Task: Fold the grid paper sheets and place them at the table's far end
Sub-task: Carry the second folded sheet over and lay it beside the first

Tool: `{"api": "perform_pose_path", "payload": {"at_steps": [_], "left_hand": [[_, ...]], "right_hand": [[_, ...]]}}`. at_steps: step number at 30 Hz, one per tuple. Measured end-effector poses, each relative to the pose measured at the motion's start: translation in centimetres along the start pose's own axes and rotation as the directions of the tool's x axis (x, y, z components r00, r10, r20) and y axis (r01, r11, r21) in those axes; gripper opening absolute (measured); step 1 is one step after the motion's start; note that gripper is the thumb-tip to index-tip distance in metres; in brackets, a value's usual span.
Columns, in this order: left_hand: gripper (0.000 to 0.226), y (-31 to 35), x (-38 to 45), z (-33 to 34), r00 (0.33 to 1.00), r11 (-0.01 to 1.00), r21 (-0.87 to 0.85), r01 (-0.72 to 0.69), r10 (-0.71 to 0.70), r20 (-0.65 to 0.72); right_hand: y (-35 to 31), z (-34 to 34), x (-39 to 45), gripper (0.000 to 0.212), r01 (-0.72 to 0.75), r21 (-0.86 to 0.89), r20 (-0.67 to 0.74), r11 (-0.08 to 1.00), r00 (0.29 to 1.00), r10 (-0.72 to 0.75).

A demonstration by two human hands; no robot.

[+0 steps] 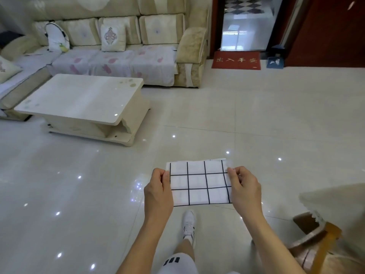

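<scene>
Currently: standing, mid-carry
paper [199,183]: folded grid sheet held in the air over the floor, well apart from the desk [79,97]
left hand [158,187]: grip pinches left edge
right hand [245,186]: grip pinches right edge
done: fold looks made
left: placing at desk's far end
containers: none visible

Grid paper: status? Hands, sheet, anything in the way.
Left hand and right hand pinch grid paper by its side edges, midair. Coffee table ahead-left, bare. Open floor between.
</scene>
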State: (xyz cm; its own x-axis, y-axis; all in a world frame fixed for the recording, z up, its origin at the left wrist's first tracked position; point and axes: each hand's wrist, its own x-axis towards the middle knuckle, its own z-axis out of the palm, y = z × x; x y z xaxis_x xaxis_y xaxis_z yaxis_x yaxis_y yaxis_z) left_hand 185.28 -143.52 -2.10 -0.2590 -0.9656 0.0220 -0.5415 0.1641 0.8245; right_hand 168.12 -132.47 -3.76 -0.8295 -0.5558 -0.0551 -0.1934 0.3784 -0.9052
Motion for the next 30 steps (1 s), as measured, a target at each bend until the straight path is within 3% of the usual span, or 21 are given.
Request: {"api": "perform_pose_path", "payload": {"at_steps": [14, 30], "left_hand": [[0.025, 7.2, 23.0, 10.9, 0.953, 0.985, -0.065, -0.157, 0.168, 0.253], [0.025, 14.7, 30.1, 25.0, 0.853, 0.970, -0.083, -0.229, 0.241, 0.462]], "right_hand": [[-4.6, 1.9, 19.1, 0.033, -0.110, -0.063, -0.291, 0.992, 0.953, 0.087], [0.4, -3.5, 30.1, 0.033, -0.235, -0.047, -0.471, 0.971, 0.862, 0.186]]}}
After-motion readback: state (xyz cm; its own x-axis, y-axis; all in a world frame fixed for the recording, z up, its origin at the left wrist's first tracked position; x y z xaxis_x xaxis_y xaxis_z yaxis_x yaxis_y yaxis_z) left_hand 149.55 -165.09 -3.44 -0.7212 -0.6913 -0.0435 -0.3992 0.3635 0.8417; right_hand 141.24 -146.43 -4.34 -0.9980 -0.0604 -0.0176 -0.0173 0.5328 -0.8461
